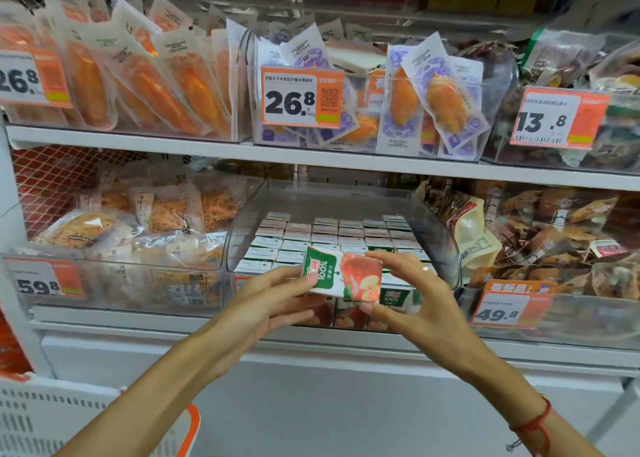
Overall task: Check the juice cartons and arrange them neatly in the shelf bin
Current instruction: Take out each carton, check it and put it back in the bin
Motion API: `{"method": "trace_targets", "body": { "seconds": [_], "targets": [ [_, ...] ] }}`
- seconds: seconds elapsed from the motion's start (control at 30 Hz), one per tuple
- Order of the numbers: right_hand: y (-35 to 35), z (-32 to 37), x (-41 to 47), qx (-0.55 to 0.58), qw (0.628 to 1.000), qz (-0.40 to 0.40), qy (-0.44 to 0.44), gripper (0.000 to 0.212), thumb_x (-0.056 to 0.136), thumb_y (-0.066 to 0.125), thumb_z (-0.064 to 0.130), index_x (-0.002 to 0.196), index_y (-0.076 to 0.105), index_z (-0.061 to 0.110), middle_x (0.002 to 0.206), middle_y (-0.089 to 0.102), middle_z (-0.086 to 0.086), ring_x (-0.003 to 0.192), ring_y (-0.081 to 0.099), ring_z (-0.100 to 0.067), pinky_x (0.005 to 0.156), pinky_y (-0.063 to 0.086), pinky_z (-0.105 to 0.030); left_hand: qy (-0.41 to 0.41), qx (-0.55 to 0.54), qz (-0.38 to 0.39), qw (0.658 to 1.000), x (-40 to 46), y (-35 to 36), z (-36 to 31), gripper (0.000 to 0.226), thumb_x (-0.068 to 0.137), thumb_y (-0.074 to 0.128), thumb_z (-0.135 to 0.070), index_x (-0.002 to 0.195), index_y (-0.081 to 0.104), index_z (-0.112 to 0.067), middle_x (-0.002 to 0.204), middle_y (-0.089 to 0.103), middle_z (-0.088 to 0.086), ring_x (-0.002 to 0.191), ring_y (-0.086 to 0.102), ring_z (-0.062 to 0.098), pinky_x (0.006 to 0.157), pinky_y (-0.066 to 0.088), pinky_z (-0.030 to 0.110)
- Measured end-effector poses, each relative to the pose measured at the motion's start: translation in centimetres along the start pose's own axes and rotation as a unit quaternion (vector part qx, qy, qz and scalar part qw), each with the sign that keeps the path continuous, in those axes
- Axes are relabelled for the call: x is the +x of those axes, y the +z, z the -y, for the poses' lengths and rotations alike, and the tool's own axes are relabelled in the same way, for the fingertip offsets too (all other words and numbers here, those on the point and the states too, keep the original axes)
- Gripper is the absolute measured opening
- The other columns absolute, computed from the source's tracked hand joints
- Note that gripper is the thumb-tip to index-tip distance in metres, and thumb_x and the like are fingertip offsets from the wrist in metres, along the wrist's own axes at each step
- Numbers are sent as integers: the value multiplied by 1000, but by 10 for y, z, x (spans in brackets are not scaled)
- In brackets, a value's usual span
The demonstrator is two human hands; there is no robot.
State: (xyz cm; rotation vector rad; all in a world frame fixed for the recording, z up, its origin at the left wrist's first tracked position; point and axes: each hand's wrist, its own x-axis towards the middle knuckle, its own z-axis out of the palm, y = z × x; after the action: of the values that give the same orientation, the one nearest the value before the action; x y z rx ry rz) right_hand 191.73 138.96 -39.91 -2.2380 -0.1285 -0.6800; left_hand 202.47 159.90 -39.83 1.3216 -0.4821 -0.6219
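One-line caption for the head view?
Both hands, left hand and right hand, hold a juice carton sideways before the clear bin.

Upper shelf with clear bins of orange vacuum-packed food, purple-labelled packs beside them, price tags reading 26.8 and 13.8, lower-left bin of shredded snack bags, lower-right bin of brown packets, tag 49.8, white perforated basket at bottom left

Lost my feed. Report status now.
Left hand and right hand grip one apple juice carton sideways, above clear shelf bin. Nothing blocking.
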Motion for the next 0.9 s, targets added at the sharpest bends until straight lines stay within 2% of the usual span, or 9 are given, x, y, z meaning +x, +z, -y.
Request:
{"method": "trace_targets", "body": {
  "seconds": [0.1,0.2,0.3,0.4,0.47,0.53,0.63,0.77,0.9],
  "targets": [
    [-9,-16,1,-68,997,13,16,57,82,70,40,132,43,50,137,45,30,128,38,13,98,34,-4,24,-5,-49,999,5,10,-3,41,78,75,-31,114,61,-19,101,76,1,94,73,15,70,58,20],
    [-27,-41,-4,-220,974,-47,4,50,89,68,26,134,49,35,134,51,17,130,42,-4,105,33,-23,43,43,-103,993,20,15,-12,35,84,71,-36,116,60,-26,101,76,-7,91,72,5,65,56,18],
    [-41,-56,-7,-308,944,-118,21,43,89,66,12,132,57,12,138,54,-6,132,45,-27,107,42,-44,84,84,-123,985,46,23,-21,39,87,69,-35,124,60,-25,112,71,-6,100,68,4,75,56,20],
    [-46,-62,-4,-393,903,-174,-23,47,80,70,-2,126,62,7,133,57,-14,127,47,-35,102,43,-57,128,122,-117,977,78,42,-24,34,90,68,-24,123,61,-21,116,67,1,107,63,10,85,52,22],
    [-48,-65,-3,-403,894,-195,-15,52,77,72,-5,127,60,6,132,57,-15,127,46,-34,105,41,-57,156,170,-103,967,98,56,-23,29,89,69,-20,117,61,-22,112,67,-1,98,63,6,79,50,17],
    [-47,-69,-4,-392,897,-203,19,54,80,73,-1,131,57,2,134,57,-16,128,50,-36,108,39,-55,176,216,-80,957,115,64,-19,28,88,70,-18,113,60,-26,113,66,-4,100,62,6,74,49,14],
    [-43,-76,-6,-394,894,-210,44,52,81,72,1,131,56,-3,133,59,-18,129,50,-37,108,38,-55,199,257,-34,945,132,70,-16,29,88,71,-18,114,61,-28,119,65,-1,109,61,9,84,50,16],
    [-40,-76,-4,-368,903,-214,62,49,84,68,0,131,56,-2,133,58,-16,132,47,-35,112,35,-53,210,338,-1,917,145,72,-21,33,88,71,-17,118,61,-26,123,59,-2,116,56,13,104,44,35],
    [-40,-76,-4,-346,911,-211,72,48,87,65,2,134,54,1,136,56,-14,136,43,-32,116,29,-49,204,402,79,889,153,71,-37,37,88,71,-17,123,62,-17,122,64,-3,113,60,11,99,48,27]
  ]
}}
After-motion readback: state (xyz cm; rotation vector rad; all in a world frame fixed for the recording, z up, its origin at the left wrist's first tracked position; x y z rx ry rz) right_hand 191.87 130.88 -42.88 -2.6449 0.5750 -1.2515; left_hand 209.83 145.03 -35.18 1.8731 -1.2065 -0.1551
